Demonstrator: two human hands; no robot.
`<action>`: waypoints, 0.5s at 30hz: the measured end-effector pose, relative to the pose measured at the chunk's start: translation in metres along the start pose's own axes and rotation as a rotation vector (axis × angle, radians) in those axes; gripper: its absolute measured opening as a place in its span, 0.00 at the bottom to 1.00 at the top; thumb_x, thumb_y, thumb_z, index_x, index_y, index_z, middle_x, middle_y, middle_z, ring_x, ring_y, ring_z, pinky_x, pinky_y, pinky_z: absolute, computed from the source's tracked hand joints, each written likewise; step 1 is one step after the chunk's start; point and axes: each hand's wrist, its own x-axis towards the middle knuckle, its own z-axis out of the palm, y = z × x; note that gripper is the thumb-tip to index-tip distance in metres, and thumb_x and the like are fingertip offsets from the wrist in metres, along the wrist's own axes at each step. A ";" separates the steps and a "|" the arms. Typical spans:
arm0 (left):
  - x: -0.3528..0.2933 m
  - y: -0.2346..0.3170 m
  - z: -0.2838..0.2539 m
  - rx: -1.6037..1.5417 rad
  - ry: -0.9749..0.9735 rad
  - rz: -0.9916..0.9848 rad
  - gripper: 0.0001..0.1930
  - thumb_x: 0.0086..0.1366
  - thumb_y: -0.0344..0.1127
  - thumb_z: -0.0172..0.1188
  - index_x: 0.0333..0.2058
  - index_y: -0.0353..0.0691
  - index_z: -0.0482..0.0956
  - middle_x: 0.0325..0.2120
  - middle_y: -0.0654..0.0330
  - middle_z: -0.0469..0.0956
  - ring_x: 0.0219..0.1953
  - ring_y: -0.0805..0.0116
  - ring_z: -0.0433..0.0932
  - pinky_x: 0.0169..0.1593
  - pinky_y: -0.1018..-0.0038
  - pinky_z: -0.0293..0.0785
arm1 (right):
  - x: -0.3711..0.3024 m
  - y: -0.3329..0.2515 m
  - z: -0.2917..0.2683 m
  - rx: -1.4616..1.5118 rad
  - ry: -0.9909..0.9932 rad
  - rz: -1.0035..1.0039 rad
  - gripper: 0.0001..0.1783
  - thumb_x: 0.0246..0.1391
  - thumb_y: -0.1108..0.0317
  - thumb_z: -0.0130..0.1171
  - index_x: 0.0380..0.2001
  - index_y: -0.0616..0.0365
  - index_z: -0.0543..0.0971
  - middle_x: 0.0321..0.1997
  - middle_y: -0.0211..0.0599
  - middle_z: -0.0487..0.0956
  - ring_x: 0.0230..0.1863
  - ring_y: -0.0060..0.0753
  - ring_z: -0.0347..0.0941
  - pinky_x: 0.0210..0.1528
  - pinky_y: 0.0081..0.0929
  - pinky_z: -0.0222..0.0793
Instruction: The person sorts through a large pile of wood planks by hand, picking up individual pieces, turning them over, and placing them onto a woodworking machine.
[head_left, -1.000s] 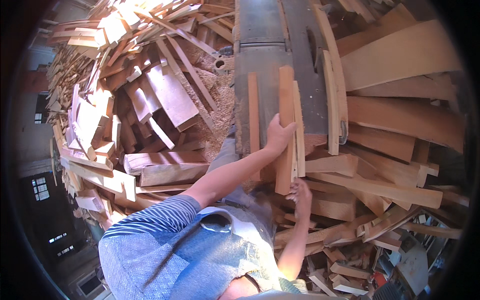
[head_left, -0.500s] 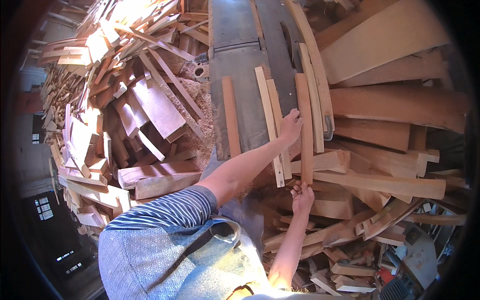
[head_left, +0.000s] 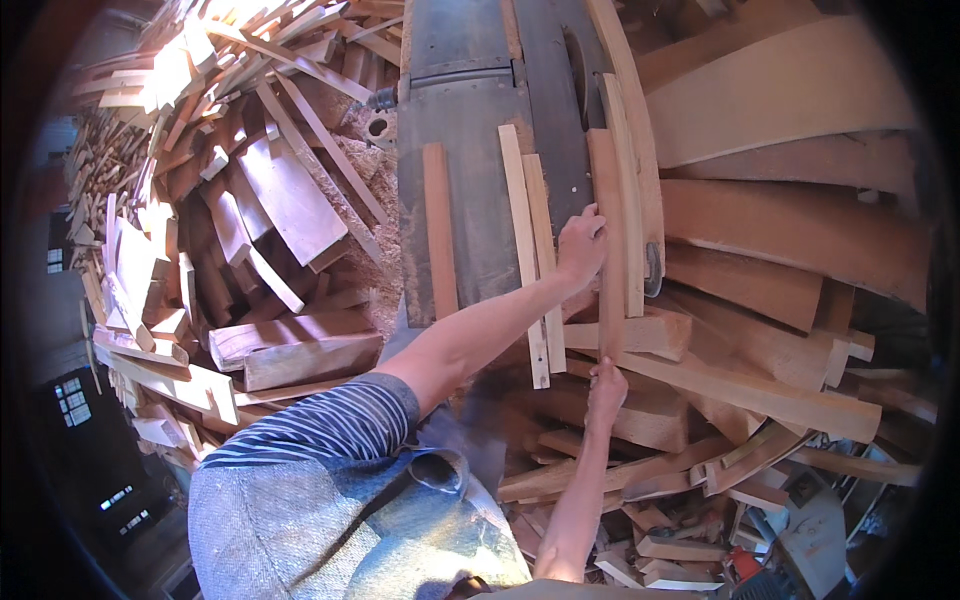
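Observation:
A long reddish-brown wooden strip (head_left: 609, 240) lies lengthwise on a grey metal machine table (head_left: 470, 125), alongside a pale wooden strip (head_left: 622, 180) at its right. My left hand (head_left: 581, 245) is closed at the strip's left edge, about midway along it. At the near end, my right hand (head_left: 605, 392) grips the strip with bent fingers, beyond the table's edge. To the left of my left hand lie two light narrow strips (head_left: 520, 200) that overhang the near edge. Farther left rests another reddish strip (head_left: 438, 230). The undersides of my fingers are hidden.
A dark slot (head_left: 577, 65) opens in the table ahead of the strip. Thick boards (head_left: 790, 230) are stacked along the right side. Loose offcuts (head_left: 290, 200) and sawdust (head_left: 375, 205) heap up at the left. More scrap wood (head_left: 660, 400) lies below the table's near end.
The reddish-brown strip has slid slightly forward along the table, with both hands on it. The whole view has shifted a little, so the table appears farther left.

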 end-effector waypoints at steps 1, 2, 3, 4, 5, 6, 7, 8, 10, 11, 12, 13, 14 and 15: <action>0.008 -0.002 -0.001 0.023 -0.004 -0.002 0.05 0.62 0.30 0.61 0.33 0.34 0.80 0.52 0.56 0.81 0.38 0.46 0.78 0.44 0.56 0.76 | 0.002 0.002 0.006 0.063 0.000 -0.010 0.25 0.70 0.51 0.53 0.22 0.56 0.75 0.14 0.21 0.62 0.11 0.15 0.54 0.13 0.20 0.45; 0.013 -0.002 -0.001 0.047 -0.009 -0.004 0.05 0.62 0.30 0.61 0.33 0.34 0.80 0.51 0.56 0.81 0.38 0.46 0.79 0.44 0.56 0.76 | 0.006 0.002 0.012 0.110 0.034 0.006 0.24 0.70 0.51 0.53 0.21 0.54 0.75 0.14 0.20 0.61 0.11 0.15 0.52 0.12 0.21 0.43; 0.014 -0.001 -0.001 0.032 -0.013 -0.009 0.04 0.62 0.29 0.61 0.33 0.34 0.80 0.51 0.56 0.81 0.38 0.46 0.79 0.44 0.56 0.76 | 0.009 0.003 0.011 0.099 0.045 -0.001 0.24 0.70 0.51 0.53 0.21 0.54 0.75 0.14 0.20 0.62 0.11 0.15 0.52 0.12 0.21 0.43; 0.015 -0.001 -0.002 0.024 -0.021 -0.012 0.04 0.62 0.29 0.61 0.33 0.35 0.80 0.51 0.56 0.81 0.37 0.46 0.79 0.44 0.56 0.76 | 0.011 0.002 0.013 0.093 0.054 -0.004 0.24 0.69 0.51 0.54 0.22 0.54 0.75 0.14 0.20 0.62 0.11 0.15 0.52 0.12 0.21 0.43; 0.016 0.000 -0.002 0.015 -0.031 -0.015 0.04 0.61 0.29 0.60 0.33 0.35 0.81 0.50 0.56 0.81 0.37 0.46 0.79 0.44 0.55 0.76 | 0.012 0.002 0.015 0.088 0.063 -0.007 0.23 0.69 0.52 0.54 0.22 0.54 0.74 0.14 0.20 0.62 0.11 0.14 0.52 0.11 0.21 0.43; 0.018 0.000 -0.004 0.016 -0.028 -0.012 0.04 0.61 0.28 0.60 0.33 0.34 0.81 0.50 0.55 0.81 0.38 0.45 0.78 0.45 0.55 0.75 | 0.013 0.002 0.016 0.100 0.058 0.018 0.23 0.69 0.52 0.54 0.22 0.53 0.74 0.14 0.20 0.62 0.11 0.14 0.52 0.11 0.21 0.43; 0.019 -0.002 -0.003 0.015 -0.023 -0.010 0.04 0.60 0.27 0.59 0.33 0.34 0.81 0.50 0.55 0.81 0.40 0.44 0.78 0.46 0.54 0.75 | 0.012 -0.002 0.017 0.109 0.053 0.041 0.23 0.69 0.52 0.54 0.22 0.53 0.74 0.14 0.20 0.62 0.10 0.15 0.52 0.11 0.20 0.43; 0.020 -0.004 -0.002 0.013 -0.018 -0.009 0.04 0.60 0.26 0.59 0.32 0.33 0.81 0.49 0.54 0.80 0.41 0.44 0.77 0.47 0.53 0.75 | 0.011 -0.005 0.018 0.117 0.048 0.064 0.23 0.69 0.52 0.54 0.22 0.53 0.74 0.14 0.19 0.61 0.10 0.15 0.52 0.10 0.20 0.43; 0.031 -0.008 -0.001 0.029 0.011 0.000 0.04 0.60 0.26 0.59 0.32 0.33 0.81 0.49 0.54 0.80 0.41 0.44 0.77 0.47 0.53 0.75 | 0.015 -0.012 0.026 0.141 0.050 0.048 0.23 0.69 0.52 0.54 0.22 0.53 0.74 0.14 0.19 0.61 0.10 0.15 0.52 0.10 0.20 0.44; 0.036 -0.008 0.000 0.037 0.025 0.007 0.04 0.59 0.26 0.59 0.32 0.34 0.81 0.50 0.54 0.80 0.41 0.44 0.77 0.47 0.53 0.75 | 0.017 -0.016 0.029 0.154 0.052 0.039 0.23 0.68 0.52 0.54 0.21 0.53 0.74 0.13 0.19 0.61 0.10 0.15 0.52 0.10 0.20 0.44; 0.039 -0.008 0.000 0.042 -0.009 -0.012 0.04 0.59 0.26 0.59 0.32 0.34 0.81 0.50 0.53 0.80 0.41 0.44 0.77 0.47 0.53 0.75 | 0.018 -0.019 0.031 0.156 0.067 0.042 0.23 0.68 0.52 0.54 0.21 0.53 0.74 0.13 0.19 0.61 0.10 0.15 0.52 0.10 0.20 0.44; 0.040 -0.008 -0.001 0.048 -0.044 -0.031 0.04 0.59 0.26 0.59 0.32 0.34 0.81 0.50 0.53 0.80 0.42 0.43 0.78 0.48 0.53 0.75 | 0.020 -0.020 0.032 0.157 0.082 0.047 0.22 0.68 0.52 0.54 0.21 0.53 0.74 0.13 0.19 0.61 0.10 0.15 0.52 0.10 0.20 0.44; 0.042 -0.008 -0.001 0.055 -0.079 -0.051 0.04 0.59 0.26 0.59 0.32 0.34 0.81 0.51 0.52 0.80 0.42 0.43 0.78 0.48 0.53 0.75 | 0.021 -0.020 0.034 0.159 0.097 0.052 0.22 0.68 0.52 0.54 0.21 0.53 0.74 0.13 0.19 0.61 0.10 0.15 0.52 0.10 0.20 0.44; 0.045 -0.008 -0.001 0.070 -0.058 -0.033 0.04 0.59 0.26 0.59 0.32 0.34 0.82 0.51 0.51 0.80 0.42 0.44 0.78 0.49 0.53 0.75 | 0.023 -0.021 0.036 0.173 0.101 0.046 0.22 0.68 0.53 0.55 0.21 0.53 0.74 0.13 0.19 0.61 0.10 0.14 0.52 0.11 0.20 0.44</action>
